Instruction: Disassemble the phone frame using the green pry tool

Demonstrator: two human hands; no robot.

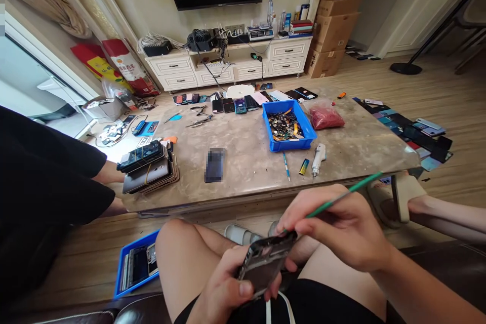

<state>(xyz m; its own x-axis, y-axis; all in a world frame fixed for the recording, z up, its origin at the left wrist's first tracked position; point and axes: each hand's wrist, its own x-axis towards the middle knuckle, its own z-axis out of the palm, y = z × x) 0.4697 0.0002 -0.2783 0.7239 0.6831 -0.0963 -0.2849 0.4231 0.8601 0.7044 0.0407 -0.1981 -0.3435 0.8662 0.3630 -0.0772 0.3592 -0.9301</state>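
My left hand [231, 283] is wrapped round an opened phone [266, 266], its thumb lying along the near edge, over my lap. Between the thumb and fingers of my right hand [341, 228] is a thin green stick-like tool [347, 195], slanting up to the right. The tool's lower end is hidden by my fingers at the phone's far top edge. On the table beyond my hands lie a white handheld electric screwdriver [319, 159], a yellow-and-blue battery [304, 166] and a blue pen-like tool [286, 167].
A blue bin [290, 146] of small parts and a bag of red material [327, 115] stand on the table [235, 136]. Phone stacks [150, 167] sit at its left. A blue crate [121, 283] is on the floor. Other people's legs [448, 212] flank both sides.
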